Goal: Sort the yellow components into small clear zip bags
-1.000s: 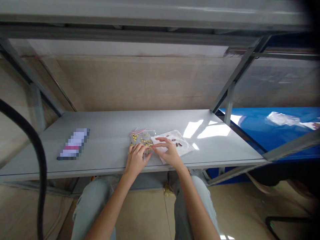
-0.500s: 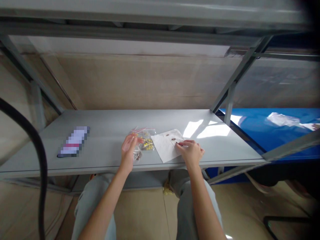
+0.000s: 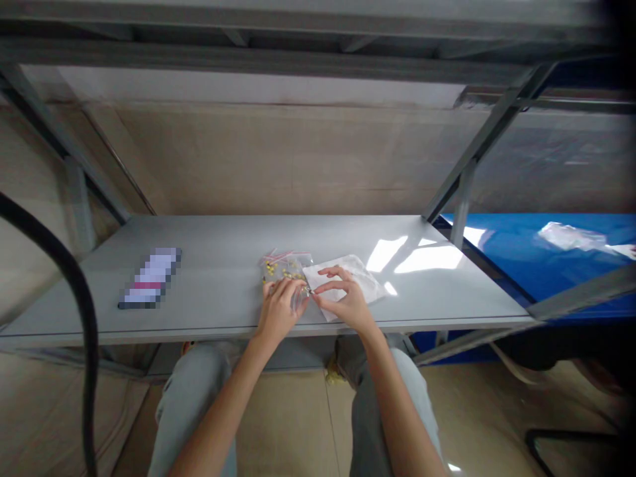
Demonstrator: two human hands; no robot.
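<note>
Near the front edge of the grey tabletop (image 3: 209,265), the left hand (image 3: 277,311) is curling its fingers around a small clear bag (image 3: 299,296) while the right hand (image 3: 348,299) is pinching thumb and forefinger at the bag's mouth, seemingly on one small piece, though the view is too blurred to be sure. Yellow pieces are already sitting in a zip bag (image 3: 282,265) just behind, the white sheet (image 3: 365,281) under the right hand is showing none, and no writing is readable, the flat object (image 3: 150,277) at left being pixelated.

On shelf (image 3: 209,291): bag (image 3: 283,266) left of paper sheet (image 3: 360,281), phone (image 3: 150,277) far left, hands at front edge.
</note>
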